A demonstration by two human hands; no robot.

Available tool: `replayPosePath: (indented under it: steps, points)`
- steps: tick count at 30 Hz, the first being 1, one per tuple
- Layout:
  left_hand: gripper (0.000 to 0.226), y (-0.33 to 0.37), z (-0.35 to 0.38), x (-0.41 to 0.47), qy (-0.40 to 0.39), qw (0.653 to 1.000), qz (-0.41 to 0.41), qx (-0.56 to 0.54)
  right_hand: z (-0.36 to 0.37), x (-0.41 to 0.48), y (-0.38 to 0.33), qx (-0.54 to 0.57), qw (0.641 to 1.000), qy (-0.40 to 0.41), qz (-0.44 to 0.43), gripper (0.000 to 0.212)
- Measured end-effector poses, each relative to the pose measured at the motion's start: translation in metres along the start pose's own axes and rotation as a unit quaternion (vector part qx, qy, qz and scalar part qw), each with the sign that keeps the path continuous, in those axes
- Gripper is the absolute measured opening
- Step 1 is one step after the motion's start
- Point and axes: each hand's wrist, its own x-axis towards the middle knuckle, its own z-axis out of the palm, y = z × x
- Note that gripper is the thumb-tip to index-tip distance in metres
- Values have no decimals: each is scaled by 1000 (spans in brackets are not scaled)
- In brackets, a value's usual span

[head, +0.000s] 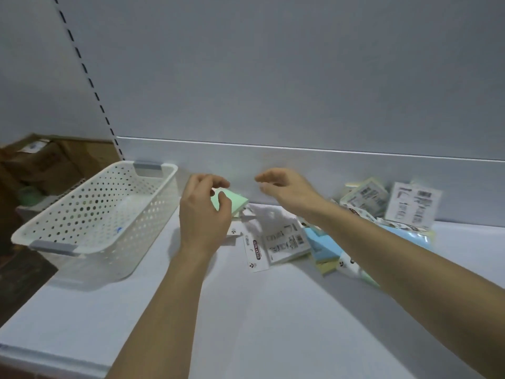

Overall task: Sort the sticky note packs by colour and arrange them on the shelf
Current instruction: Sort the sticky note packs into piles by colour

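A white perforated basket point(95, 214) with grey handle clips stood at the left end of the shelf point(246, 310); nothing showed inside it. Cardboard boxes point(49, 162) behind it were dim and partly cut off. A heap of sticky note packs point(328, 242), blue, yellow and green among white printed labels, lay against the back panel, partly hidden by the right forearm. The left hand point(203, 214) curled loosely over a green sticky note pack point(232, 202) beside the basket; whether it gripped it was unclear. The right hand point(287, 188) hung open, fingers relaxed, holding nothing.
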Motion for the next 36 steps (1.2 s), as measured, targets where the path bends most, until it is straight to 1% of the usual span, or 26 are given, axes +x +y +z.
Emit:
replayPosePath:
  steps: [3,5,7,10,12,14,15,16,17,19,21,24,26,28,30,31,33,36]
  points:
    - [20,7,5,-6,-61,998,24,2,-39,-34,8,-99,994,15,-33,24]
    - [19,13,11,-11,-97,994,53,2,-64,-59,20,-197,979,27,-48,28]
    - [17,19,18,-17,-130,988,83,-11,-84,-81,35,-272,959,43,-73,29]
    - [21,29,31,-33,-201,974,103,-28,-104,-110,62,-310,944,58,-96,29]
    - [32,35,36,-45,-271,958,89,-15,-115,-127,77,-328,938,73,-91,27]
    - [53,34,41,-55,-356,930,83,23,-124,-139,93,-341,930,106,-87,26]
    - [64,32,42,-58,-386,917,92,47,-127,-144,100,-341,927,128,-85,25]
    - [70,30,44,-58,-400,908,110,69,-128,-149,107,-333,926,155,-88,24]
    - [70,27,45,-57,-401,904,125,81,-129,-153,113,-323,924,180,-95,22]
    - [64,24,46,-55,-391,907,133,83,-126,-158,118,-306,922,211,-111,18]
    - [54,22,45,-52,-374,915,130,68,-123,-157,119,-299,924,206,-123,18]
    - [27,26,40,-47,-311,946,94,4,-116,-154,116,-288,928,189,-140,20]
    - [18,30,37,-40,-251,963,77,-50,-113,-155,115,-290,928,183,-146,23]
    - [22,34,36,-37,-228,962,30,-147,-111,-158,114,-297,925,181,-149,23]
    - [27,37,36,-36,-233,944,-36,-233,-107,-158,108,-304,922,177,-160,20]
    - [28,39,37,-37,-234,937,-57,-253,-103,-158,104,-309,921,168,-167,19]
    - [29,40,38,-38,-234,936,-72,-254,-91,-154,94,-327,918,135,-181,19]
    - [30,42,37,-38,-222,941,-83,-242,-78,-144,81,-387,903,62,-178,27]
